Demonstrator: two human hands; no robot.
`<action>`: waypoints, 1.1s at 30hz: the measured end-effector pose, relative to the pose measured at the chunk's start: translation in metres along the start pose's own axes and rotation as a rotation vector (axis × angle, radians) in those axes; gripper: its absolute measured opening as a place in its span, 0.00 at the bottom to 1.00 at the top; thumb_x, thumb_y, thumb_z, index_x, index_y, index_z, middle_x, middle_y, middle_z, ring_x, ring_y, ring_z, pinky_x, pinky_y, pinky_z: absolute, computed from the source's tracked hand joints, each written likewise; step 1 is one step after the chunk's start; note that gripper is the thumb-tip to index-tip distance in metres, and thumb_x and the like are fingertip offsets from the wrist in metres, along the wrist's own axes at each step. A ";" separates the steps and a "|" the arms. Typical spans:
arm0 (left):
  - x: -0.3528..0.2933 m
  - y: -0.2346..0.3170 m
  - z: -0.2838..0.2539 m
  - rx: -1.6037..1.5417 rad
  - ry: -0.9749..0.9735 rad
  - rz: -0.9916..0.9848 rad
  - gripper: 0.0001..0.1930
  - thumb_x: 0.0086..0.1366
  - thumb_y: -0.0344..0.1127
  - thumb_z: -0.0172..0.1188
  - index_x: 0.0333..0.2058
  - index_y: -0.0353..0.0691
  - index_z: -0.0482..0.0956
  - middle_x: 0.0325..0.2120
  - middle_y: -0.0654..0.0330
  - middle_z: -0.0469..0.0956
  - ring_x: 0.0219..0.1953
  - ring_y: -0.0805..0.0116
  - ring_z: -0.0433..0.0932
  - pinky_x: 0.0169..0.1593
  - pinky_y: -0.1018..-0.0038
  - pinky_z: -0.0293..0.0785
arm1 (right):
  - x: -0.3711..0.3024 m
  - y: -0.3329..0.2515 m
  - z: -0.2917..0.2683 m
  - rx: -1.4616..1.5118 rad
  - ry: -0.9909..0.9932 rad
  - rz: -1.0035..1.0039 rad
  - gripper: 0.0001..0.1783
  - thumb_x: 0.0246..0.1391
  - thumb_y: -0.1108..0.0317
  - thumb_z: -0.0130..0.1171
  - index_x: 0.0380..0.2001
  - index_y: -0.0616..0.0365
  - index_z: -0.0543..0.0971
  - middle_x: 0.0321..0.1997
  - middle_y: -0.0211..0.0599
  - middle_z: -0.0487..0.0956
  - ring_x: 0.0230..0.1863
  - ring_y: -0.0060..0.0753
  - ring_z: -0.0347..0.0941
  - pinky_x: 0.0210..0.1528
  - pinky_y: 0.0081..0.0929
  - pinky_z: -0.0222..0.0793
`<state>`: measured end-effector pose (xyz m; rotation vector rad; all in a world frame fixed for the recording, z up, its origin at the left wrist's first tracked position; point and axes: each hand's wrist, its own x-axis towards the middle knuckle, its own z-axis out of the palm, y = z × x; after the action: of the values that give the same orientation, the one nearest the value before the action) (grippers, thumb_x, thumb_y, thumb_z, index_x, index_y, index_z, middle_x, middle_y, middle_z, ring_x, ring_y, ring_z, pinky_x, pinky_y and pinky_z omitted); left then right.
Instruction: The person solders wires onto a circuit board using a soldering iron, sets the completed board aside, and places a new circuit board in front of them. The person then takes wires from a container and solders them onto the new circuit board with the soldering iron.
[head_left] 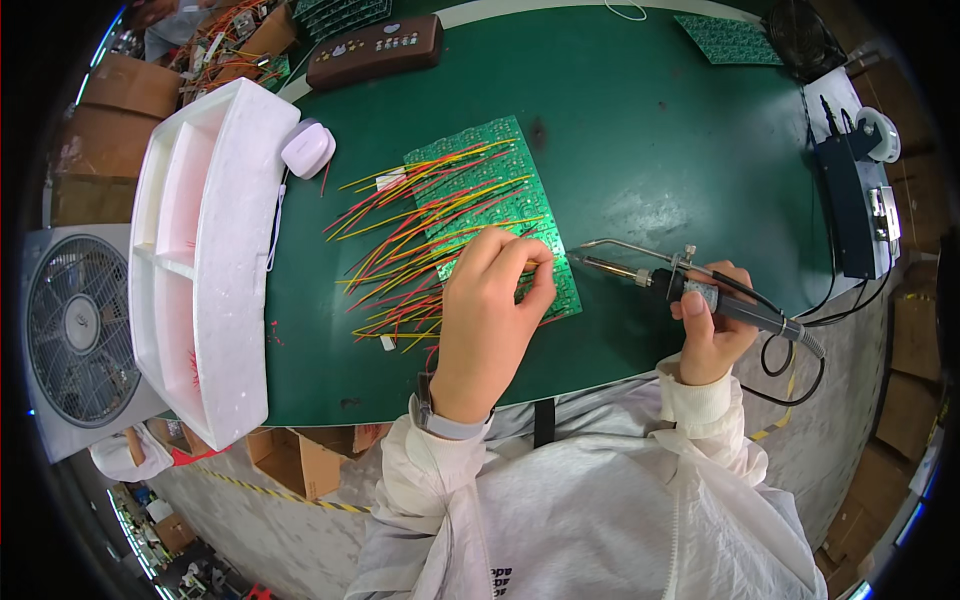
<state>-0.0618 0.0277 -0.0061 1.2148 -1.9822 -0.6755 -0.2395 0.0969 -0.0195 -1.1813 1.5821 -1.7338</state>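
Note:
A green circuit board panel [520, 165] lies on the green table, with rows of red and yellow wires [385, 232] running off its left side. Over the board's lower right part, my left hand [490, 315] is closed in a pinch, thumb and forefinger on a thin wire near the right edge. My right hand [715, 335] wraps round the grip of a soldering iron [610, 268], whose tip points left, just off the board's right edge. A thin metal feed tube [625, 245] is clamped along the iron and curves toward its tip. The wire's end is hidden by my fingers.
On the left stands a white foam tray [235, 290] with compartments, with a pale pink case [308, 150] beside it. A brown pencil box [375, 52] sits at the back. A dark soldering station [850, 205] with cables is at right. A fan [82, 325] stands far left.

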 end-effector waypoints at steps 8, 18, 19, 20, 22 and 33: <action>0.005 0.000 -0.005 -0.028 -0.050 -0.016 0.06 0.44 0.19 0.57 0.23 0.33 0.71 0.21 0.59 0.70 0.24 0.67 0.71 0.28 0.77 0.66 | 0.001 -0.004 0.003 0.049 -0.021 0.048 0.15 0.42 0.66 0.60 0.27 0.66 0.69 0.22 0.31 0.66 0.21 0.19 0.60 0.25 0.15 0.56; 0.007 -0.001 -0.002 0.020 -0.043 0.016 0.07 0.44 0.19 0.56 0.24 0.33 0.71 0.22 0.59 0.69 0.24 0.67 0.71 0.28 0.76 0.66 | 0.003 -0.002 0.004 0.050 0.015 0.006 0.15 0.42 0.64 0.57 0.27 0.66 0.69 0.26 0.34 0.67 0.18 0.21 0.63 0.19 0.14 0.62; 0.007 0.000 -0.001 0.023 -0.043 0.016 0.07 0.44 0.19 0.56 0.24 0.33 0.71 0.22 0.59 0.69 0.24 0.67 0.71 0.28 0.76 0.66 | 0.004 -0.004 0.004 0.053 0.015 0.007 0.15 0.42 0.64 0.57 0.27 0.66 0.69 0.26 0.34 0.67 0.18 0.21 0.63 0.19 0.14 0.62; 0.008 0.000 0.001 0.024 -0.012 0.016 0.06 0.44 0.19 0.56 0.24 0.34 0.71 0.22 0.59 0.69 0.24 0.67 0.71 0.27 0.76 0.66 | 0.004 -0.006 0.005 0.058 0.046 0.018 0.14 0.43 0.65 0.57 0.28 0.66 0.69 0.27 0.34 0.67 0.19 0.21 0.63 0.19 0.15 0.62; 0.009 -0.001 0.004 0.020 0.018 0.014 0.06 0.45 0.20 0.56 0.24 0.34 0.70 0.22 0.59 0.69 0.24 0.67 0.71 0.27 0.75 0.66 | 0.004 -0.004 0.006 0.058 0.077 0.030 0.14 0.43 0.66 0.57 0.28 0.66 0.69 0.28 0.33 0.67 0.19 0.22 0.63 0.19 0.15 0.62; 0.011 -0.001 0.003 0.036 0.002 0.002 0.05 0.45 0.20 0.55 0.24 0.33 0.70 0.21 0.59 0.69 0.23 0.67 0.70 0.27 0.76 0.66 | 0.005 -0.001 0.005 0.057 0.038 0.046 0.13 0.42 0.70 0.60 0.29 0.68 0.71 0.26 0.32 0.66 0.20 0.20 0.65 0.22 0.14 0.61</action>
<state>-0.0677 0.0173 -0.0051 1.2336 -2.0011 -0.6396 -0.2374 0.0902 -0.0171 -1.0820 1.5586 -1.7698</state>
